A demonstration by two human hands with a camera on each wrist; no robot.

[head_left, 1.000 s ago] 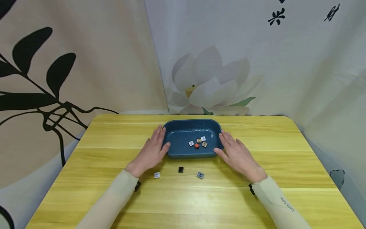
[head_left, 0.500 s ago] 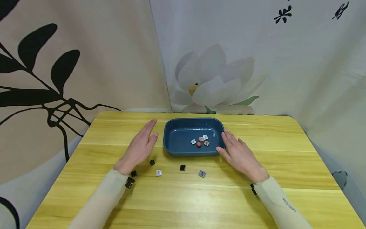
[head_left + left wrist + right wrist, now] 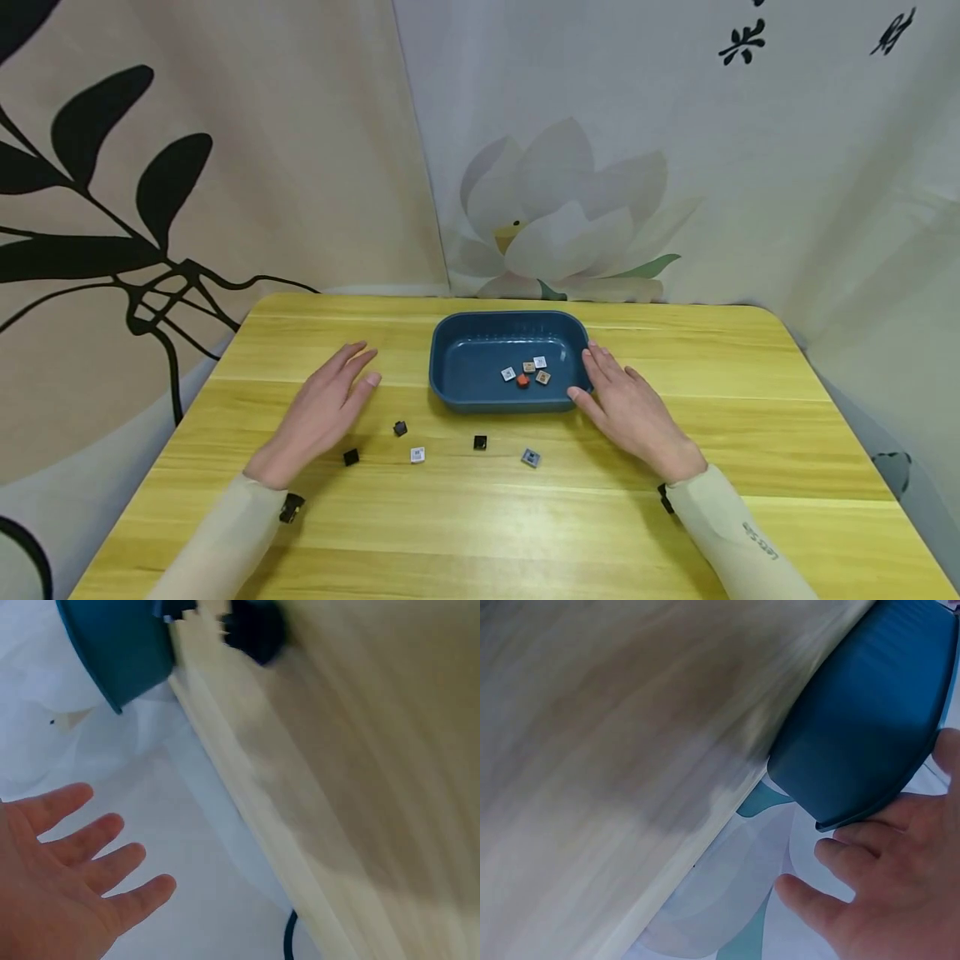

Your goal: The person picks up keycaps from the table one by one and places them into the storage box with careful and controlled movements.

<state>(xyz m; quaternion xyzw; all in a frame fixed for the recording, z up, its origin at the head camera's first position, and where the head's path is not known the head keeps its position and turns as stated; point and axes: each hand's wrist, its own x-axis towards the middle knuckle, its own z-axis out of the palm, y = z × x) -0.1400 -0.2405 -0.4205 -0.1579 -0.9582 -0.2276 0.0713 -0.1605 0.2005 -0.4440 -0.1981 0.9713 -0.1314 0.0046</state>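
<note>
A blue rectangular tray (image 3: pixel 465 354) sits toward the table's far edge. Inside it, right of the middle, lie a red block (image 3: pixel 522 381) and several small white and tan square blocks (image 3: pixel 543 377). My right hand (image 3: pixel 637 421) touches the tray's right end with extended fingers; the right wrist view shows fingertips at the rim. My left hand (image 3: pixel 318 408) hovers left of the tray, fingers spread, holding nothing. Near it on the table are dark blocks (image 3: pixel 401 428) and a white block (image 3: pixel 417 455) with printed marks. A grey block (image 3: pixel 531 457) lies in front of the tray.
The wooden table (image 3: pixel 480 533) has rounded far corners. Behind it hangs a pale curtain (image 3: pixel 300 150) printed with black leaves and a lotus. Another black block (image 3: pixel 480 442) rests between the white and grey ones.
My left hand has come away from the tray's left end, moving left and nearer the body, uncovering two dark blocks. The right hand stays at the tray.
</note>
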